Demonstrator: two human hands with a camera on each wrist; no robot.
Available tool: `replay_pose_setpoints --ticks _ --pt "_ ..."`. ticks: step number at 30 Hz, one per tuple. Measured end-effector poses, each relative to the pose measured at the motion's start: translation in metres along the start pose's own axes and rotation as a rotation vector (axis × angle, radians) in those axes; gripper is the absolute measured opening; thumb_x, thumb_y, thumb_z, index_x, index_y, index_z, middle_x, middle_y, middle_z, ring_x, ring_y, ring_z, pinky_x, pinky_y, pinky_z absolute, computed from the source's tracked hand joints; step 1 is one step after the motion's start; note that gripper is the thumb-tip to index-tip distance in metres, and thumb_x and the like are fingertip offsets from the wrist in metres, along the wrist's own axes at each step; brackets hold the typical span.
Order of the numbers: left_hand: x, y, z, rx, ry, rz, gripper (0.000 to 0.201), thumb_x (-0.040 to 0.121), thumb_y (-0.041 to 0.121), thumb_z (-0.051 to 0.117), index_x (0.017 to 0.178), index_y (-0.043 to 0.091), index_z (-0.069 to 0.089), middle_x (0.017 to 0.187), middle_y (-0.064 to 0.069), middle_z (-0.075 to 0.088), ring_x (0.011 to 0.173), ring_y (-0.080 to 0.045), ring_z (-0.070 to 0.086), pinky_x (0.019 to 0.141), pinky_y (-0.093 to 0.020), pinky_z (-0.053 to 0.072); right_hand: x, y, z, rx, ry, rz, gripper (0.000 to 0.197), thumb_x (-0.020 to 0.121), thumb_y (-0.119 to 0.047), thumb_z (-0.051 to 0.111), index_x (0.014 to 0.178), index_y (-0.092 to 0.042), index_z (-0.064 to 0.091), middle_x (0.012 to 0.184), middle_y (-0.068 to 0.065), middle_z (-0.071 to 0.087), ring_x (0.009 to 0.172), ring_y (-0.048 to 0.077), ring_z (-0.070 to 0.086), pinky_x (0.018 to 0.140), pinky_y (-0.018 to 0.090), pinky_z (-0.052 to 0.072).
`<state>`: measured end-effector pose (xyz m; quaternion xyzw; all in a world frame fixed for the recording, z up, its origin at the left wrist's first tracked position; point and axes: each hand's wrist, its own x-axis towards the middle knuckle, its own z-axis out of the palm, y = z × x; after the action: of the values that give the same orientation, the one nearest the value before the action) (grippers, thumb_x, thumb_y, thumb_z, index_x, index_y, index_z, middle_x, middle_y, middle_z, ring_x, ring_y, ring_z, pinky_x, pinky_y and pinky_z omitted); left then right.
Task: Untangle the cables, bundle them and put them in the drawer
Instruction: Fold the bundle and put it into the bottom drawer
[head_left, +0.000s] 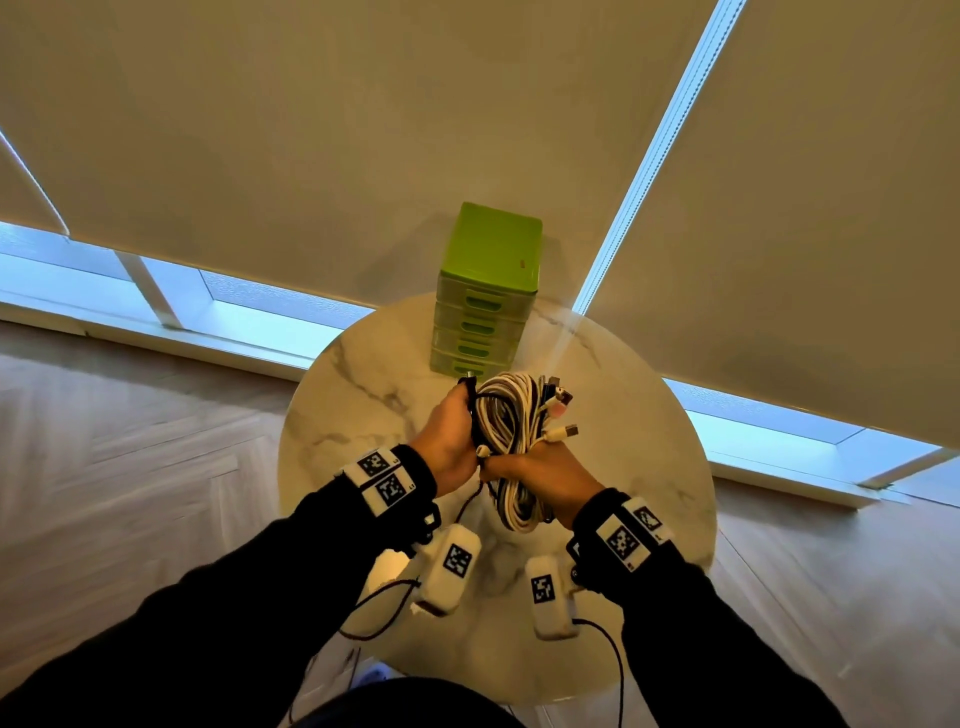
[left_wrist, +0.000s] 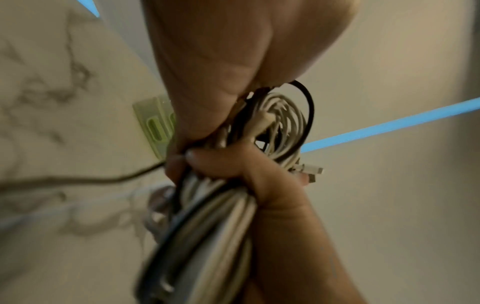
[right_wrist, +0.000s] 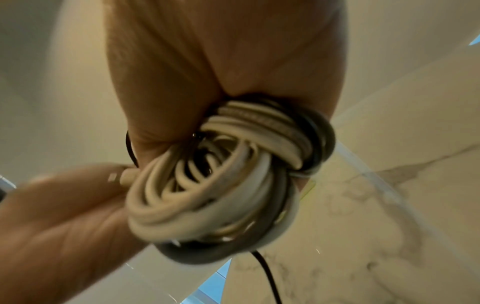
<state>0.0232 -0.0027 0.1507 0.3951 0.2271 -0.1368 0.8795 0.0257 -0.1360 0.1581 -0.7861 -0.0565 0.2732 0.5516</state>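
The cable bundle (head_left: 511, 441) is clenched by left hand (head_left: 449, 441) and right hand (head_left: 545, 467); loops should be kept tight, drawer unit (head_left: 485, 296) at twelve o'clock.

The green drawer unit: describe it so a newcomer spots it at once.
Find the round marble table in front of the window blinds. At its far edge, beyond both hands gripping the cable bundle, stands the green drawer unit. It is the only bright green thing there, a closed stack of drawers.
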Motion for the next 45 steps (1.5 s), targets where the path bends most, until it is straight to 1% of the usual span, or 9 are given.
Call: replay_pose_setpoints --ticks 4,9,13,17,22,29,33,37,45 --pt "0.001 0.002 -0.001 -0.09 -0.067 -0.013 0.065 0.104 0.047 0.027 0.139 0.001 0.056 0.14 -0.025 0.057 0.132 -0.038 0.055 0.111 -0.05 0.044 0.002 0.001 0.004 0.037 0.033 -0.042 0.038 0.073 -0.006 0.077 0.109 -0.018 0.073 0.098 -0.005 0.077 0.092 0.012 0.071 0.084 0.032 0.057" --pt "-0.006 0.01 -0.003 -0.061 -0.148 -0.007 0.06 0.105 0.038 0.025 0.131 -0.002 0.061 0.12 -0.024 0.069 0.106 -0.033 0.071 0.089 -0.042 0.057 0.005 0.002 0.004 0.053 -0.033 0.017 0.034 0.068 -0.013 0.079 0.102 -0.012 0.076 0.095 0.006 0.077 0.093 0.027 0.072 0.092 0.047 0.057" --pt "0.002 0.011 -0.013 0.082 -0.039 0.053 0.057 0.103 0.035 0.028 0.137 -0.003 0.053 0.139 -0.031 0.054 0.117 -0.03 0.059 0.102 -0.044 0.046 0.0 0.001 0.009 0.113 -0.073 0.092 0.014 0.079 -0.005 0.073 0.09 0.004 0.073 0.088 0.023 0.074 0.077 0.03 0.07 0.08 0.042 0.058" --pt "0.002 0.018 -0.027 0.224 -0.035 0.075 0.043 0.102 0.028 0.026 0.105 0.006 0.063 0.092 -0.017 0.071 0.083 -0.018 0.063 0.081 -0.03 0.048 -0.004 -0.001 0.017 0.287 -0.124 0.135 0.009 0.087 -0.003 0.063 0.083 0.004 0.067 0.079 0.026 0.067 0.071 0.034 0.064 0.069 0.038 0.056" --pt "-0.006 0.001 -0.054 0.484 -0.101 -0.077 0.042 0.104 0.05 0.032 0.139 0.029 0.038 0.132 -0.01 0.066 0.118 -0.021 0.058 0.117 -0.044 0.033 0.005 -0.008 0.003 0.454 0.043 0.117 0.016 0.086 -0.009 0.065 0.078 0.005 0.067 0.074 0.023 0.062 0.065 0.033 0.06 0.065 0.039 0.051" --pt "-0.03 0.005 -0.082 1.043 -0.357 -0.035 0.038 0.1 0.046 0.057 0.093 0.011 0.07 0.067 -0.005 0.062 0.07 -0.022 0.061 0.089 -0.04 0.053 0.016 -0.024 -0.045 0.529 0.085 0.035 0.013 0.087 -0.006 0.062 0.076 0.002 0.063 0.07 0.019 0.057 0.057 0.027 0.054 0.055 0.033 0.046" --pt "-0.02 0.006 -0.082 1.087 -0.371 0.062 0.028 0.097 0.046 0.062 0.111 0.023 0.069 0.11 -0.003 0.072 0.096 -0.015 0.067 0.104 -0.042 0.05 0.018 -0.028 -0.05 0.613 0.079 0.02 0.013 0.087 -0.007 0.062 0.076 0.0 0.064 0.067 0.013 0.059 0.061 0.024 0.055 0.061 0.034 0.047" --pt "-0.02 -0.018 -0.046 1.196 -0.532 -0.004 0.029 0.102 0.043 0.055 0.111 0.02 0.069 0.104 0.007 0.075 0.102 -0.013 0.069 0.1 -0.026 0.049 0.016 -0.032 -0.038 0.577 0.059 -0.015 0.01 0.088 -0.004 0.061 0.081 0.003 0.063 0.069 0.015 0.059 0.061 0.025 0.058 0.065 0.036 0.049" --pt "-0.013 0.038 -0.082 1.388 -0.164 0.277 0.036 0.093 0.039 0.07 0.066 0.02 0.057 0.068 -0.002 0.062 0.066 -0.013 0.059 0.069 -0.03 0.043 -0.003 -0.032 -0.07 0.021 0.035 -0.015 0.026 0.083 -0.002 0.075 0.062 -0.016 0.068 0.054 -0.007 0.065 0.048 0.005 0.059 0.053 0.016 0.045"
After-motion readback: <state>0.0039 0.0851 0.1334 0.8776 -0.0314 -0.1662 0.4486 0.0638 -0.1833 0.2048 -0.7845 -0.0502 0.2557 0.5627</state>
